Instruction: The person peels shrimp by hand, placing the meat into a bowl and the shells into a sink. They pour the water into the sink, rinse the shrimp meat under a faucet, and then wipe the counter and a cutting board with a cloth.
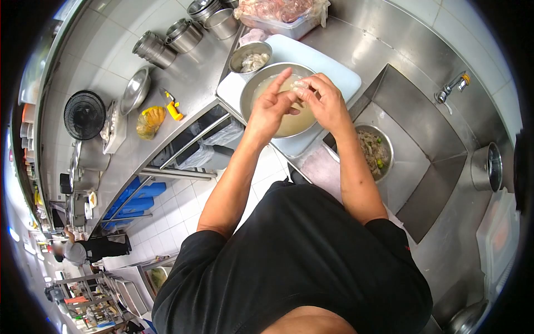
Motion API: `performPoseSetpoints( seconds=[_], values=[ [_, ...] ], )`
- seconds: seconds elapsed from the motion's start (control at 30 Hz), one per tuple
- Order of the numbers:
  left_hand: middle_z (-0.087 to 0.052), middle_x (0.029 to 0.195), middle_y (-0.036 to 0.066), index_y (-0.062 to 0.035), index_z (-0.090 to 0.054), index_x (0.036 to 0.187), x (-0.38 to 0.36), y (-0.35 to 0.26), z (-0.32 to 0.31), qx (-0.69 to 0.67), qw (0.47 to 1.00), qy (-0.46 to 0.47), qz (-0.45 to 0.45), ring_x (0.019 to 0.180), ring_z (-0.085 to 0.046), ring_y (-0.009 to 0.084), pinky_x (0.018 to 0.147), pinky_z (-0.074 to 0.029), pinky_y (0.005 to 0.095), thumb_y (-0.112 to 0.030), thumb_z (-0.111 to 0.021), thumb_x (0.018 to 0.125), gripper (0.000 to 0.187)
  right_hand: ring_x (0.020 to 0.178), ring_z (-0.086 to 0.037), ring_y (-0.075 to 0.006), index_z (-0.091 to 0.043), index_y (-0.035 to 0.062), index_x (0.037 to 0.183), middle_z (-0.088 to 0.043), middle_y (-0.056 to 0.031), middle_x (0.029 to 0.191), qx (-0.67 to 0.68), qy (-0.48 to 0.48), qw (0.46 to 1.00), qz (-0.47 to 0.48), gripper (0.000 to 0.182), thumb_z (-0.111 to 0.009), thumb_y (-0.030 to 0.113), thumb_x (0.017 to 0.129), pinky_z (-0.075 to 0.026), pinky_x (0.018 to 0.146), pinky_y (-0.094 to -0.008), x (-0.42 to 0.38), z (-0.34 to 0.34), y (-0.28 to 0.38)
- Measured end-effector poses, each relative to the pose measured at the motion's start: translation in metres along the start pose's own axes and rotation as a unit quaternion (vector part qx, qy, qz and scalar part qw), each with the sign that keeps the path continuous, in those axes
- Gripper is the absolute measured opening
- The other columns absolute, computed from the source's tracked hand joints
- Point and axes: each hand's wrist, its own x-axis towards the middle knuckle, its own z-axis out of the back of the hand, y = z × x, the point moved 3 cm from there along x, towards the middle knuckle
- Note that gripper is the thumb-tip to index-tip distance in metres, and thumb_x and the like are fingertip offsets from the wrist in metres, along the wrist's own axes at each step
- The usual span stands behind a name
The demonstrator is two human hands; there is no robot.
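Note:
Both hands meet over a large metal bowl [246,103] of cloudy liquid, which stands on a pale blue cutting board [342,83]. My left hand [271,108] has its index finger stretched out and its thumb apart, close to the right fingertips. Bent fingers and thumb of my right hand [328,103] come together in a pinch around something small and pale, too small to name. Just beyond is a smaller metal bowl [236,58] containing whitish, shrimp-like pieces [255,62]. Below my right forearm, a metal bowl [392,156] in the sink holds greyish scraps with green bits.
A tub of raw meat [281,12] stands at the back. To the right are the sink [431,189], a tap [450,89] and a metal pot [486,167]. The left counter bears a cut pumpkin [150,122] and a yellow-handled knife [173,108]. A person [97,249] stands far left.

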Motion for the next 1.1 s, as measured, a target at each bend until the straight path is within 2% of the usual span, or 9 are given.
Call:
performPoseSetpoints(
  seconds=[0.07,0.17,0.2,0.4,0.5,0.6,0.9,1.0,1.1],
  values=[
    [-0.069,0.113,0.007,-0.0102,-0.046,0.145,0.001,0.006,0.006,0.177,0.983,0.038,-0.004,0.096,-0.062,0.0119,0.079,-0.051,0.0294,-0.023,-0.062,0.097,0.052,0.086,-0.062,-0.0325,-0.064,0.0015,0.094,-0.062,-0.0144,0.092,-0.046,-0.003,0.998,-0.035,0.013,-0.062,0.014,0.089,-0.051,0.074,-0.0412,-0.002,0.0,-0.006],
    [-0.07,0.109,0.006,-0.0083,-0.053,0.14,-0.003,-0.022,0.0,0.317,0.948,-0.016,0.025,0.09,-0.061,0.0091,0.077,-0.05,0.0275,-0.028,-0.066,0.095,0.051,0.085,-0.061,-0.0348,-0.062,0.002,0.089,-0.061,-0.0147,0.09,-0.089,-0.01,0.996,-0.016,0.014,-0.064,0.016,0.088,-0.05,0.073,-0.044,-0.004,-0.001,-0.001],
    [-0.071,0.101,0.005,-0.0053,-0.063,0.128,0.001,-0.016,0.005,0.29,0.956,-0.034,-0.016,0.087,-0.062,0.0101,0.078,-0.05,0.027,-0.032,-0.068,0.094,0.044,0.084,-0.061,-0.0351,-0.062,0.0021,0.088,-0.06,-0.0149,0.09,-0.099,-0.013,0.995,0.001,0.014,-0.064,0.016,0.088,-0.049,0.073,-0.0447,-0.005,0.0,0.001],
    [-0.063,0.079,-0.001,-0.0051,-0.066,0.102,0.006,-0.004,0.016,0.147,0.987,-0.038,0.049,0.071,-0.055,0.0068,0.062,-0.043,0.0218,-0.029,-0.07,0.091,0.027,0.077,-0.062,-0.0353,-0.061,0.0016,0.089,-0.064,-0.0162,0.085,-0.055,0.07,0.99,-0.112,0.018,-0.062,0.02,0.092,-0.049,0.07,-0.0429,-0.006,-0.004,0.001],
    [-0.059,0.078,-0.003,-0.0069,-0.064,0.103,0.008,0.005,0.023,-0.049,0.993,-0.045,0.093,0.067,-0.052,0.0066,0.057,-0.038,0.0217,-0.025,-0.068,0.091,0.022,0.071,-0.061,-0.0332,-0.061,0.0007,0.09,-0.064,-0.0167,0.079,0.007,0.115,0.985,-0.131,0.021,-0.062,0.021,0.093,-0.048,0.068,-0.0408,-0.01,-0.005,-0.001],
    [-0.058,0.082,-0.003,-0.006,-0.062,0.106,0.008,-0.001,0.02,-0.066,0.993,-0.036,0.094,0.071,-0.055,0.0078,0.058,-0.04,0.0227,-0.024,-0.066,0.093,0.023,0.063,-0.051,-0.0151,-0.059,0.0011,0.089,-0.054,-0.0089,0.069,0.009,0.138,0.985,-0.104,0.02,-0.061,0.02,0.094,-0.044,0.061,-0.0322,-0.013,-0.008,-0.002],
    [-0.058,0.084,-0.004,-0.008,-0.063,0.103,0.015,-0.003,0.01,-0.148,0.98,-0.026,0.13,0.076,-0.057,0.009,0.061,-0.042,0.0239,-0.023,-0.063,0.095,0.017,0.06,-0.044,-0.0149,-0.055,0.0006,0.08,-0.048,-0.0067,0.065,-0.015,0.091,0.994,-0.059,0.021,-0.061,0.017,0.092,-0.04,0.057,-0.032,-0.011,0.003,0.01],
    [-0.059,0.083,-0.004,-0.0106,-0.063,0.099,0.033,0.0,0.023,-0.138,0.985,-0.033,0.099,0.078,-0.058,0.0093,0.062,-0.043,0.0242,-0.024,-0.062,0.096,0.013,0.06,-0.044,-0.0143,-0.055,0.0005,0.081,-0.047,-0.007,0.065,-0.04,0.098,0.991,-0.082,0.019,-0.061,0.015,0.091,-0.04,0.057,-0.0316,-0.014,0.025,0.018],
    [-0.064,0.085,-0.002,-0.0107,-0.063,0.101,0.045,-0.014,0.033,-0.013,0.995,-0.057,0.085,0.077,-0.059,0.0082,0.062,-0.043,0.024,-0.029,-0.066,0.093,0.02,0.06,-0.044,-0.0136,-0.055,0.0001,0.082,-0.046,-0.0073,0.065,-0.06,0.094,0.99,-0.086,0.018,-0.061,0.015,0.091,-0.04,0.058,-0.0317,-0.021,0.045,0.02]
  ],
)
